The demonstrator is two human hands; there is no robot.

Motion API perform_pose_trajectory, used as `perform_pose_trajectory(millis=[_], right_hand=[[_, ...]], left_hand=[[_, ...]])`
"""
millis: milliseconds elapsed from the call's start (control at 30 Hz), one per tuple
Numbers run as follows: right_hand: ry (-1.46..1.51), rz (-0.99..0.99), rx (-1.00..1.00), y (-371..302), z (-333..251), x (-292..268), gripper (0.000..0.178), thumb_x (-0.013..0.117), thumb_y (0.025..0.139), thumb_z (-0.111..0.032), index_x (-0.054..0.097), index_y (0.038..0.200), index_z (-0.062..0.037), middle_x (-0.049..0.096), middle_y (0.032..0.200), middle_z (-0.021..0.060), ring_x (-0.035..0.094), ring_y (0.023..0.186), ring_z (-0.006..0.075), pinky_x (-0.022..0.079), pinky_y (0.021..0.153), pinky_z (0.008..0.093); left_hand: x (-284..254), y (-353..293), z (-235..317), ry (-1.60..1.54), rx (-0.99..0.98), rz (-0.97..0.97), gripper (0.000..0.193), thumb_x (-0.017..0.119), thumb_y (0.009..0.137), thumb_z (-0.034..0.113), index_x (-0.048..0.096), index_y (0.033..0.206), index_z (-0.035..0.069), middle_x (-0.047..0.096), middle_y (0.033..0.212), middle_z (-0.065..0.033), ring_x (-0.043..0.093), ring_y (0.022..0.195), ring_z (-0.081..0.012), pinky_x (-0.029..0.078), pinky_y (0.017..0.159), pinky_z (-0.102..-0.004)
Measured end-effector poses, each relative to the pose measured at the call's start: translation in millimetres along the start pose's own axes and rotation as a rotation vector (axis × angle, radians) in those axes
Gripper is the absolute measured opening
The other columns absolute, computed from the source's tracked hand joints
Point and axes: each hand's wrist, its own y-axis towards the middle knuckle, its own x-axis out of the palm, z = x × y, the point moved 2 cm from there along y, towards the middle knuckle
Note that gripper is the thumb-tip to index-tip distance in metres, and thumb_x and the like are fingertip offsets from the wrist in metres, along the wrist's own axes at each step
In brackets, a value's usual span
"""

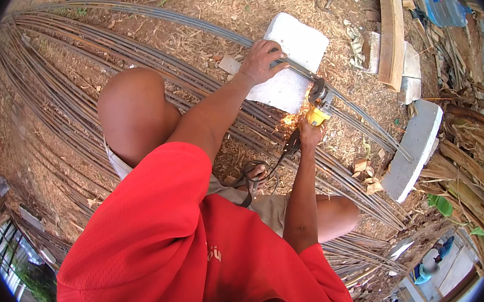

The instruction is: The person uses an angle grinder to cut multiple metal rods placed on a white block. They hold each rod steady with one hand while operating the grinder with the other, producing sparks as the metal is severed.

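Note:
My left hand [260, 62] is closed round a few thin steel bars [196, 25] where they cross a white block [302, 37]. To the right of it, my right hand [312, 134] grips a yellow angle grinder [317, 117] by its body. The grinder's dark disc [317, 91] meets the bars just past the block's right edge. Orange sparks [290, 122] spray down and left from it. A black cord trails from the grinder toward my foot. Beyond the disc, the bar ends rest on a grey slab [409, 152].
Long bundles of rusty bars [140, 54] run across the ground beneath my legs. My sandalled foot [257, 176] is among them. A wooden plank [389, 40] lies at the far right, near dry leaves [461, 172]. Another person [430, 267] is in the distance at lower right.

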Motion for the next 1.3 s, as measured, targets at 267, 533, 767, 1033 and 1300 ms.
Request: perform_pose_trajectory(millis=[267,533,767,1033,1300], right_hand=[[-0.150,-0.031,0.101,7,-1,-2,0.052,0.086,0.085,0.002,0.064,0.132,-0.0017,0.072,0.100,0.0053,0.068,0.077,0.0165,0.057,0.065,0.0302],[-0.013,-0.026,-0.073,16,21,-5,0.054,0.087,0.087,0.005,0.063,0.135,0.0009,0.074,0.108,0.0087,0.071,0.084,0.0193,0.061,0.066,0.0331],[-0.177,-0.040,-0.060,8,6,-5,0.051,0.089,0.085,-0.002,0.065,0.130,0.0036,0.077,0.111,0.0086,0.070,0.091,0.0172,0.060,0.082,0.0348],[-0.072,-0.069,-0.067,-4,-9,1,0.051,0.089,0.084,-0.004,0.066,0.128,0.0018,0.074,0.100,0.0062,0.069,0.082,0.0158,0.057,0.069,0.0315],[-0.116,0.013,0.097,2,-5,3,0.050,0.086,0.083,0.003,0.063,0.128,0.0005,0.074,0.101,0.0069,0.072,0.079,0.0186,0.061,0.066,0.0317]], left_hand=[[0,-1,0,0.011,-0.011,-0.023,0.033,0.084,0.100,0.042,0.082,0.117,0.014,0.064,0.124,-0.0032,0.060,0.126,-0.0279,0.047,0.117,-0.0476],[0,0,1,0.012,-0.003,-0.014,0.032,0.085,0.099,0.039,0.082,0.118,0.014,0.065,0.123,-0.0035,0.060,0.126,-0.0276,0.047,0.117,-0.0473],[1,0,1,0.016,-0.025,-0.035,0.032,0.085,0.099,0.040,0.082,0.118,0.014,0.064,0.124,-0.0035,0.059,0.126,-0.0273,0.047,0.116,-0.0476],[0,0,0,0.007,0.002,-0.011,0.032,0.084,0.100,0.040,0.082,0.118,0.014,0.065,0.124,-0.0032,0.060,0.126,-0.0273,0.047,0.116,-0.0480],[0,-2,0,-0.001,0.009,0.013,0.032,0.083,0.100,0.040,0.082,0.120,0.015,0.065,0.124,-0.0033,0.060,0.125,-0.0272,0.048,0.114,-0.0471]])
